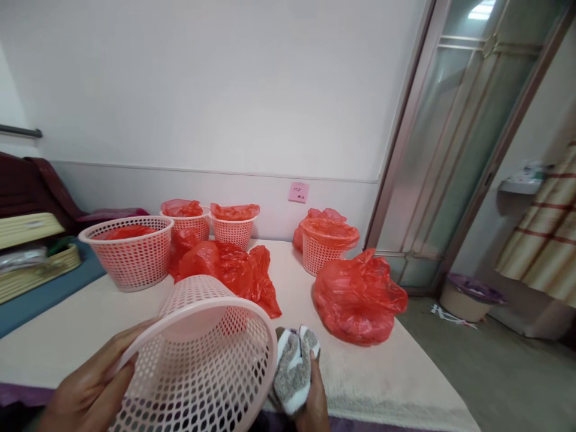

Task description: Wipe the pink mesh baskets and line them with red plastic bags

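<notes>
My left hand (85, 387) grips the rim of a pink perforated plastic basket (202, 360), which is tilted with its open mouth toward me at the table's near edge. My right hand (310, 399) is closed around a grey and white cloth (294, 366) just right of the basket's rim. Behind the basket lies a crumpled red plastic bag (225, 267). Another bulging red bag (357, 297) rests to the right on the table.
Further pink baskets lined with red bags stand at the back: a wide one (128, 243), two small ones (231, 228), one at the right (326, 243). The cream table (67, 324) ends at right, where the floor holds a purple-lined bin (470, 294). A glass door (459, 150) stands beyond.
</notes>
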